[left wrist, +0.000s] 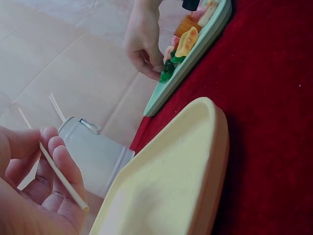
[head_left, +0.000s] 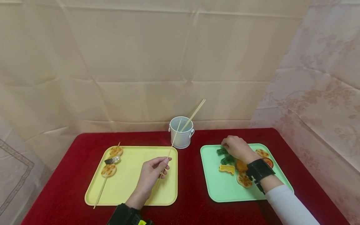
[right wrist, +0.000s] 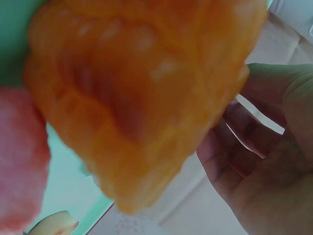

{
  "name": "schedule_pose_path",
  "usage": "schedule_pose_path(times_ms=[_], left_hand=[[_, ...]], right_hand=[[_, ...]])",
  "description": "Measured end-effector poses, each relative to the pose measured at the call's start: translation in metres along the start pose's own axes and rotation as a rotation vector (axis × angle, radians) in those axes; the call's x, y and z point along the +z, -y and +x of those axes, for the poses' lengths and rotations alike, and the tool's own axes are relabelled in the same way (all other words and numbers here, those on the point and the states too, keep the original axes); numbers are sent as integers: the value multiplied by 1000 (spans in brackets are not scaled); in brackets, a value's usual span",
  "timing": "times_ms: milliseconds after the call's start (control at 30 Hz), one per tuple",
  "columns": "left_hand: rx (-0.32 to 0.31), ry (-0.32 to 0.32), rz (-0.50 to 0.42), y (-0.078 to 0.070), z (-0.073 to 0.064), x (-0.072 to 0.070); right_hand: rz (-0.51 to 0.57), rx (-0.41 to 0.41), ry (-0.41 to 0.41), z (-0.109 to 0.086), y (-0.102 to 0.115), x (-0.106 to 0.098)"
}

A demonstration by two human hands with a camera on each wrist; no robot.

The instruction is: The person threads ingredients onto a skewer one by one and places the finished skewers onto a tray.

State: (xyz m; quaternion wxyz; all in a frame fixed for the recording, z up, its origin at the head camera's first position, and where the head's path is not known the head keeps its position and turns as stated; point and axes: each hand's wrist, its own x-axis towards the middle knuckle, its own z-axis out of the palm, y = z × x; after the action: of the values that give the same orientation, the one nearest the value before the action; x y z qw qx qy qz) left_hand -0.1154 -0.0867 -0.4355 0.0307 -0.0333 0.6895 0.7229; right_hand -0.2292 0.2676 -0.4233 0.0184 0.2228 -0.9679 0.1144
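Note:
My left hand (head_left: 153, 173) pinches a thin wooden skewer (head_left: 175, 137) between thumb and fingers, over the yellow tray (head_left: 135, 193). The skewer slants up, overlapping the white bucket in the head view. At the far left of the green tray (head_left: 212, 190), my right hand (head_left: 237, 147) bends down with thumb and fingertips on a green vegetable-like piece (left wrist: 167, 71). Another green piece (head_left: 227, 160) lies just below it. An orange-brown piece (right wrist: 142, 98) fills much of the right wrist view and covers those fingertips there.
A loaded skewer (head_left: 100, 193) with round browned slices (head_left: 108, 170) and a dark-and-silver piece (head_left: 113, 160) lies on the yellow tray's left. A white bucket (head_left: 180, 142) holds more skewers (head_left: 194, 115) behind. A yellow piece (head_left: 226, 169) and round slices (head_left: 244, 180) share the green tray.

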Motion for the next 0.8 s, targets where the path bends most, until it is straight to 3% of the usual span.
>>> schedule_pose_path(times_ms=[267, 500, 633, 800], left_hand=[[9, -5, 2, 2, 0, 2], [12, -2, 6, 3, 1, 2], [16, 1, 8, 3, 1, 3], [16, 3, 5, 4, 2, 6]], right_hand=[[-20, -23, -4, 1, 0, 2], [10, 12, -20, -1, 1, -1], [87, 33, -55, -2, 7, -6], [262, 72, -107, -1, 19, -12]])
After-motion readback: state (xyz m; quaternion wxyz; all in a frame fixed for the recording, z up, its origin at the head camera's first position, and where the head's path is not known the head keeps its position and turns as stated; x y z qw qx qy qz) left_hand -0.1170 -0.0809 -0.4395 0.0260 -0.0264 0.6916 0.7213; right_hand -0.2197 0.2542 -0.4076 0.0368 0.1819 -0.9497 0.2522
